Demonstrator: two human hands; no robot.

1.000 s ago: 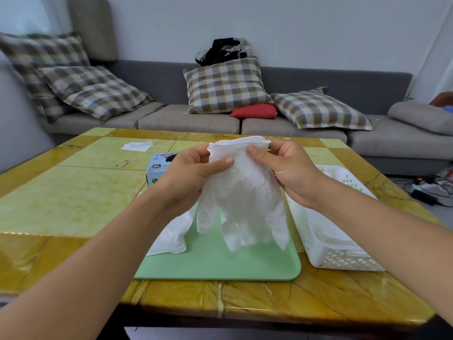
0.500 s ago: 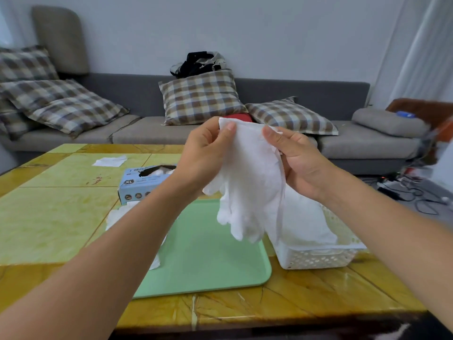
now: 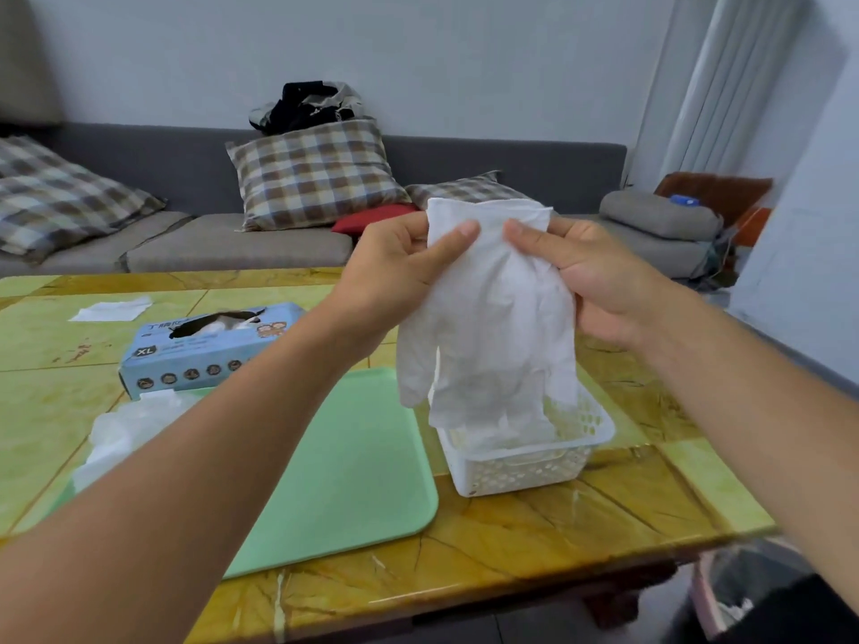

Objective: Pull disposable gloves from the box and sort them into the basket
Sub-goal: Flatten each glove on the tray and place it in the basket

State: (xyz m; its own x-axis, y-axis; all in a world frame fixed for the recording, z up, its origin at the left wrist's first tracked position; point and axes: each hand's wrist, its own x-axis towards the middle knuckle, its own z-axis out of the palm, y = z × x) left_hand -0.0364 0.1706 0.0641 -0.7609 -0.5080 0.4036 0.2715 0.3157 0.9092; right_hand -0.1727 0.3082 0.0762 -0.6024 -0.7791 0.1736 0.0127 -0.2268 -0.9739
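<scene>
White, crinkled disposable gloves [image 3: 488, 318] hang by the cuff, pinched between the left hand [image 3: 395, 276] and right hand [image 3: 599, 276], thumbs pressed on the front. Their fingers dangle into the white perforated basket [image 3: 525, 467], right of a green tray [image 3: 353, 467]. Behind the tray lies the blue glove box [image 3: 204, 350]; loose gloves [image 3: 125, 429] rest on the tray's left edge.

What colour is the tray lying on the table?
Pale mint green; the tray shows best in the head view.
</scene>
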